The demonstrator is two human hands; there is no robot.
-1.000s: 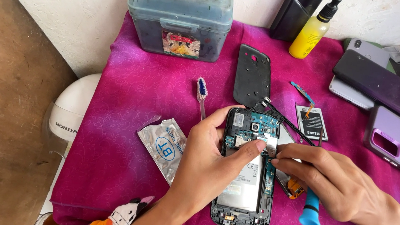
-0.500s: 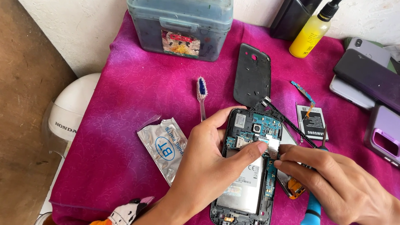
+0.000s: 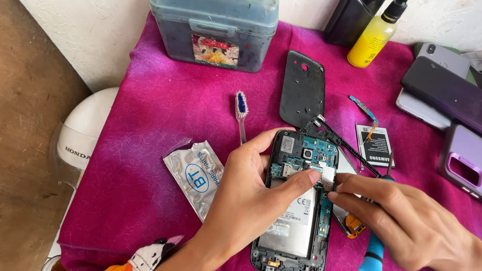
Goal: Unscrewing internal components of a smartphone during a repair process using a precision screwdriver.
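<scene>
Opened smartphone [image 3: 297, 214], back cover off, is pinned flat on the magenta cloth [image 3: 154, 115] by the left hand [image 3: 246, 204]: thumb on its left edge, forefinger laid across the circuit board. Right hand [image 3: 403, 225] is closed in a pinch on a small silver part [image 3: 328, 174] just past the left forefinger tip. A blue-handled screwdriver [image 3: 374, 248] is tucked under the right palm. Risk, as judged: the part could be bent or its solder pads torn if it is pulled at an angle; slippage is likely if left-hand pressure is eased. Left of the left hand a foil packet [image 3: 195, 175] is seen. Beyond the fingers: toothbrush [image 3: 241, 113], black back cover [image 3: 303, 88], battery [image 3: 374, 146]. Farthest: grey plastic box [image 3: 212, 18], yellow bottle [image 3: 375, 39].
</scene>
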